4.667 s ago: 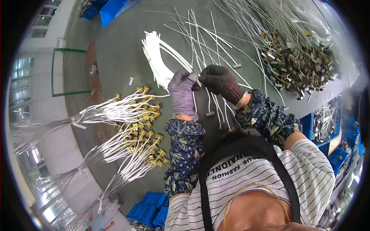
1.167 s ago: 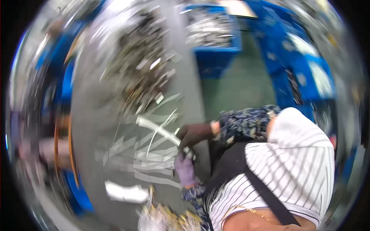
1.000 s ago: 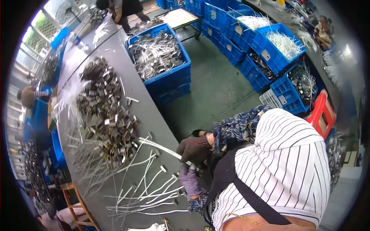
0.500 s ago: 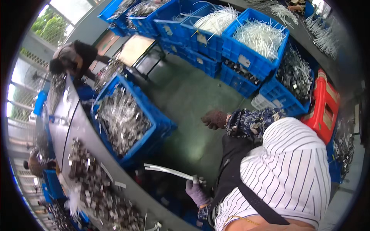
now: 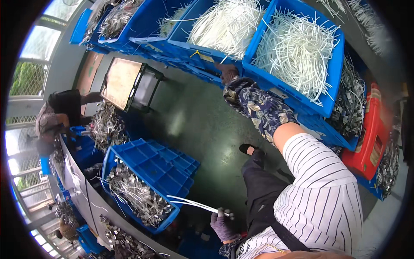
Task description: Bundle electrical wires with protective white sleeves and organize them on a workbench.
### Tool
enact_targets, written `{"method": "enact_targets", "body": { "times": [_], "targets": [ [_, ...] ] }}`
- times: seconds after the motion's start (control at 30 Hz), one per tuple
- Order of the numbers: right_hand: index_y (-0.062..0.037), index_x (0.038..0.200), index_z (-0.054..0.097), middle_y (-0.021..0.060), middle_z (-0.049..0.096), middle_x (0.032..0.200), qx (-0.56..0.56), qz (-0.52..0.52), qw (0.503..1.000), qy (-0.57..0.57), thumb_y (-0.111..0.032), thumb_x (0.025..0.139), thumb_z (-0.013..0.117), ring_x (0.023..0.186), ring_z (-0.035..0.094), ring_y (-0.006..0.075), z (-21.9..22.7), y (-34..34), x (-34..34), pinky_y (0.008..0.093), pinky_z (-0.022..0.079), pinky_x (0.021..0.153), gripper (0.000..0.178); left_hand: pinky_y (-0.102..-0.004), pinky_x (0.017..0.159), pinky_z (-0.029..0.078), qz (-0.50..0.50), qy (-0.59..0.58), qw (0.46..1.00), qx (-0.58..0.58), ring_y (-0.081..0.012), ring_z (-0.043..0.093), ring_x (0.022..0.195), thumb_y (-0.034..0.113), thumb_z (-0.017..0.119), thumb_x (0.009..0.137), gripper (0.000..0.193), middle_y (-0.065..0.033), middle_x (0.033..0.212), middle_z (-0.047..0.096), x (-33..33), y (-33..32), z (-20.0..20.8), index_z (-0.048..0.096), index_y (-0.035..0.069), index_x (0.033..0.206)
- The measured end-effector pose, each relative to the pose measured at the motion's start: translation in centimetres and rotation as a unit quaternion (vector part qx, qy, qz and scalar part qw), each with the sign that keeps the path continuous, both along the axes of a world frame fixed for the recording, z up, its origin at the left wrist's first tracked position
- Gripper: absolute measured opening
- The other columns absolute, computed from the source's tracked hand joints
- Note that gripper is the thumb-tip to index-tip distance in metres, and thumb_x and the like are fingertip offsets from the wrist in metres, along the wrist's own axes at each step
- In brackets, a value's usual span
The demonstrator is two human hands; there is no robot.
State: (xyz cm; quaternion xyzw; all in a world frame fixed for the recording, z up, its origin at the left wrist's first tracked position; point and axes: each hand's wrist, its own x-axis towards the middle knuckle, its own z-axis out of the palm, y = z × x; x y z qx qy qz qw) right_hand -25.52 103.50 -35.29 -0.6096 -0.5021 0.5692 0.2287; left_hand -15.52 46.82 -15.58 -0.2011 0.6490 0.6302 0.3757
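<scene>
My left hand (image 5: 222, 225), in a greyish-purple glove, is closed around one end of a few thin white strips (image 5: 193, 203). Their free ends stretch left toward the tilted blue crate of metal-tipped pieces (image 5: 140, 196). Up ahead, my right hand (image 5: 227, 72), in a dark brown glove, is at the front wall of a blue crate (image 5: 202, 52) heaped with white strips (image 5: 228, 26). Its fingers are too dark and small to show whether they grip the crate. Just right of that hand stands another blue crate (image 5: 330, 88) full of white strips (image 5: 297, 54).
A red plastic container (image 5: 366, 134) stands at the right. On the left, a long grey table (image 5: 92, 198) bears piled metal-tipped pieces (image 5: 123, 239). A co-worker (image 5: 60, 110) bends near a wooden-topped stand (image 5: 122, 82). Green floor (image 5: 207, 116) lies between the crates.
My right arm has stretched forward, bringing the right hand from over the floor to the crate. The view has shifted closer to the crates. My left hand keeps hold of the white strips.
</scene>
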Motion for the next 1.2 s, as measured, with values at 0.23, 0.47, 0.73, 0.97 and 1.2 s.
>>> {"method": "enact_targets", "body": {
  "times": [0.23,0.47,0.73,0.97,1.2],
  "targets": [
    [-0.0096,0.071,0.063,0.0036,0.058,0.058,0.001,-0.047,0.998,0.049,-0.039,0.09,0.065,0.045,0.053,0.017,-4.1,2.9,-1.2,0.035,0.042,0.041,0.035,-0.0257,0.053,0.048,0.01,-0.001,1.0,-0.023,-0.0158,0.059,0.06,0.031,0.076,0.086,0.036,-0.008,0.076,0.063,-1.7,3.0,-0.2,0.058,0.002,0.098],
    [-0.0111,0.074,0.064,0.0016,0.058,0.058,-0.014,-0.014,0.995,0.097,-0.038,0.089,0.067,0.044,0.053,0.016,-0.6,-3.0,1.7,0.0334,0.041,0.04,0.031,-0.0242,0.05,0.043,-0.038,0.005,0.999,0.003,-0.0134,0.054,0.056,0.023,0.071,0.089,0.022,-0.0045,0.071,0.059,-3.5,5.0,0.7,0.057,0.005,0.093],
    [-0.0066,0.091,0.064,0.0038,0.062,0.071,-0.231,0.166,0.941,0.181,-0.038,0.091,0.066,0.053,0.057,0.0146,3.3,-1.9,4.1,0.0328,0.046,0.042,0.032,-0.0249,0.049,0.041,-0.054,0.018,0.998,-0.026,-0.0124,0.052,0.055,0.021,0.068,0.091,0.02,-0.004,0.07,0.057,-4.5,4.2,2.4,0.056,0.005,0.091],
    [-0.0071,0.087,0.066,0.0065,0.066,0.077,0.131,0.181,0.97,0.099,-0.021,0.083,0.068,0.069,0.065,0.0192,14.7,-9.8,14.3,0.032,0.053,0.064,0.015,-0.0252,0.052,0.041,-0.122,0.018,0.992,-0.008,-0.0116,0.05,0.058,0.026,0.066,0.093,0.023,-0.0026,0.072,0.056,-4.5,7.2,3.0,0.056,0.006,0.091],
    [-0.005,0.092,0.066,0.0177,0.067,0.09,0.19,0.006,0.938,-0.29,-0.035,0.08,0.07,0.086,0.064,0.0319,16.6,-2.2,28.6,0.0407,0.049,0.077,0.033,-0.023,0.055,0.046,-0.148,0.046,0.988,0.008,-0.0114,0.057,0.061,0.026,0.07,0.092,0.023,-0.0029,0.074,0.062,-5.3,12.2,3.4,0.059,0.006,0.094]
  ]
}}
